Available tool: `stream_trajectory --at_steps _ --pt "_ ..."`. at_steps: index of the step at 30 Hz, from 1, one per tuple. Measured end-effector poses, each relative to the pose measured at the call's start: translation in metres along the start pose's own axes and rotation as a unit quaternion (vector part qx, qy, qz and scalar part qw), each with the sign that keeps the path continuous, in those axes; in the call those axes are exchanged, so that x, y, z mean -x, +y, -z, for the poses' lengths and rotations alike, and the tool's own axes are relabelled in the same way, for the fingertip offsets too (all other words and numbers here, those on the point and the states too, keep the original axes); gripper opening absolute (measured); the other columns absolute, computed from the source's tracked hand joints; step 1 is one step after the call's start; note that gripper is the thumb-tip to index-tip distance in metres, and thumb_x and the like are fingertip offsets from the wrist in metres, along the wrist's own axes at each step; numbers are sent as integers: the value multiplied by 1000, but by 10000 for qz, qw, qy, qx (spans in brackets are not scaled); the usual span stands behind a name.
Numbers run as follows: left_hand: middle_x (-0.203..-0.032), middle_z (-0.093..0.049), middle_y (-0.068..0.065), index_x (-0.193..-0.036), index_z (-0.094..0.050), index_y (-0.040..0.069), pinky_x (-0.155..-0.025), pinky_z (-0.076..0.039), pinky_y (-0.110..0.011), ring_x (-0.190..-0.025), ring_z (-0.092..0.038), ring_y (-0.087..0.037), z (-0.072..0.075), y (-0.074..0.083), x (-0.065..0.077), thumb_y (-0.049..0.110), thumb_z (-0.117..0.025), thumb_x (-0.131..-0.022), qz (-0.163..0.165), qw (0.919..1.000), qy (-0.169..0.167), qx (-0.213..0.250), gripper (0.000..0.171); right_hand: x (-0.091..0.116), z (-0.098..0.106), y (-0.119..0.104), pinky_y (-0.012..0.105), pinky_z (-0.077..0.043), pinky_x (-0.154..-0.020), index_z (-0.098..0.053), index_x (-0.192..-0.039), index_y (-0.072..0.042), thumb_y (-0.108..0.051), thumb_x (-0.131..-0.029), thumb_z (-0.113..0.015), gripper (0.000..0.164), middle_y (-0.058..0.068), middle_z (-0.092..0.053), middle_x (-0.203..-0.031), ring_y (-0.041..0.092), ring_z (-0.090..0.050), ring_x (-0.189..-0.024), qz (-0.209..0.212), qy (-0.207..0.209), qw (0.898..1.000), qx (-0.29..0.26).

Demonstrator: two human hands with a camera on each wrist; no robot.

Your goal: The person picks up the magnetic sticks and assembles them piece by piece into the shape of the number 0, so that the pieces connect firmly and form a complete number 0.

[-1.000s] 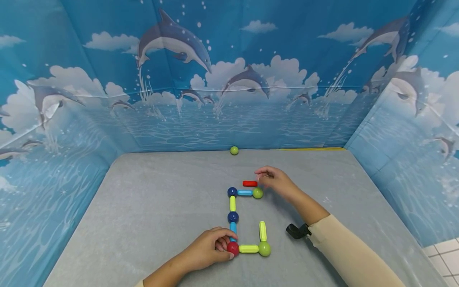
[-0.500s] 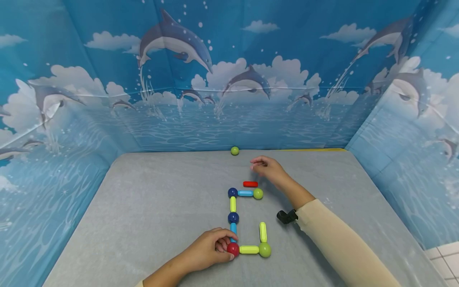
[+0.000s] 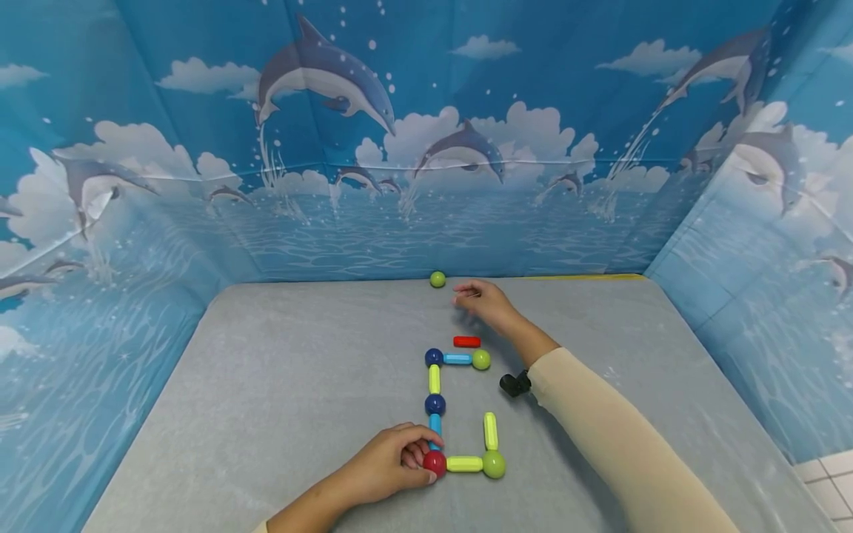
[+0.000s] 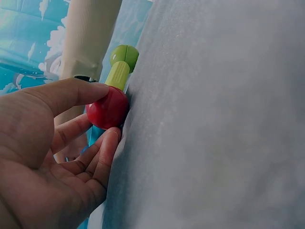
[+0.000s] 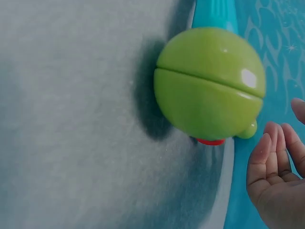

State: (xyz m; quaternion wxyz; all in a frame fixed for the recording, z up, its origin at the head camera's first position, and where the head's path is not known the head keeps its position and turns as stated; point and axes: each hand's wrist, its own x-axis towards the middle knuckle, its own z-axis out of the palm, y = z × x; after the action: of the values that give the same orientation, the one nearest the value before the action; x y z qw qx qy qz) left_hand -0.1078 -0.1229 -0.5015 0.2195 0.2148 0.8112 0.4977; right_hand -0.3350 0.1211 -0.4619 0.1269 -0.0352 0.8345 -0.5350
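My left hand (image 3: 386,460) grips a red ball (image 3: 435,464) between thumb and fingers at the near corner of a ball-and-rod chain. From that ball a yellow-green rod (image 3: 464,464) runs right to a green ball (image 3: 493,464), which bears another yellow-green rod (image 3: 490,431). The chain's other side passes two dark blue balls (image 3: 435,404) and ends in a light blue rod (image 3: 457,359) and a green ball (image 5: 209,83). Over the table's far part, my right hand (image 3: 489,305) holds nothing, its fingers relaxed. Just left of its fingertips lies a loose green ball (image 3: 437,279).
A loose red rod (image 3: 466,341) lies just beyond the chain's far end. The grey-covered table (image 3: 300,355) meets a dolphin-printed curtain (image 3: 333,237) at its back and sides. A black wrist camera (image 3: 514,384) juts from the right sleeve.
My right hand has moved away from the red rod, farther back and left towards the loose green ball. The left hand keeps its hold on the red ball.
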Motion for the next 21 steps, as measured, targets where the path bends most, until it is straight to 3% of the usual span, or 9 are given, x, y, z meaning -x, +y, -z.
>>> stream_trajectory --at_steps 9,21 --pt "-97 -61 6 -120 -69 20 -75 -54 -16 -83 -60 -3 0 4 0 20 -81 -85 -19 10000 0 30 37 -19 -3 0 41 -54 -85 -58 -138 -7 -23 -99 -66 42 12 -62 -124 33 -63 -101 -9 106 9999 -14" --pt "-98 -61 7 -121 -69 21 -75 -54 -17 -84 -60 -3 0 3 1 20 -81 -86 -21 10000 -10 -2 37 -38 3 -8 45 -52 -90 -56 -137 -8 -23 -100 -64 41 13 -60 -126 34 -60 -108 -31 23 9997 233"
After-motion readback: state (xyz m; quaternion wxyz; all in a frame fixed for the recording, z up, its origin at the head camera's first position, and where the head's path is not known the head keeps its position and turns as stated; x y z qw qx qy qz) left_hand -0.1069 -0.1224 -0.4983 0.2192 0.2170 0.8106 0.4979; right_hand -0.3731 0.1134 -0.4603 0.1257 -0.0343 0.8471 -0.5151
